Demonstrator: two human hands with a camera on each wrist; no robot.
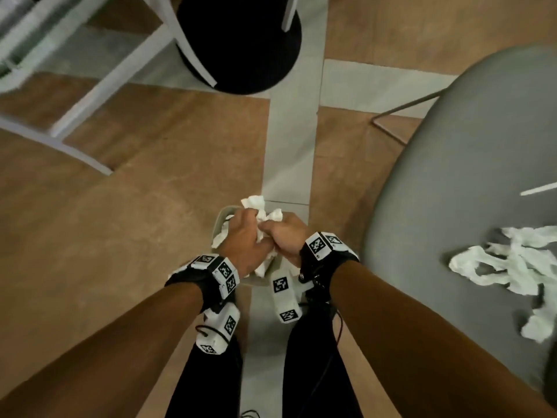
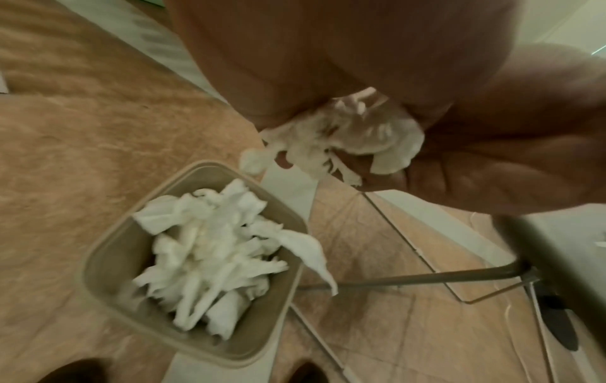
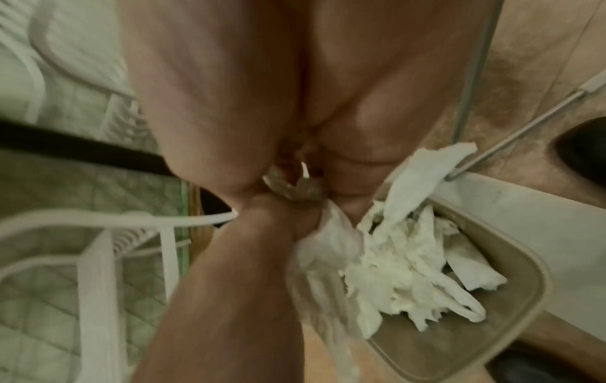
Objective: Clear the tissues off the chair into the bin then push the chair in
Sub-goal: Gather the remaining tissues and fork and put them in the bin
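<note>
Your fingers on both hands are curled and clamped on one crumpled wad of tissues, which bulges out past your fingertips and trails below your palms. Your left hand and right hand press together, knuckles up, thumbs nearly touching, forearms converging from either side of your legs. Straight beneath your fingers sits the beige bin, already heaped with more tissues, one strip draped over its rim. Off to the right of your fingers, well apart, the grey chair carries a scatter of loose tissues on its seat. The floor under the bin is brown with pale grey bands. Beyond your fingers stands a round black base with white frame legs to its left.
</note>
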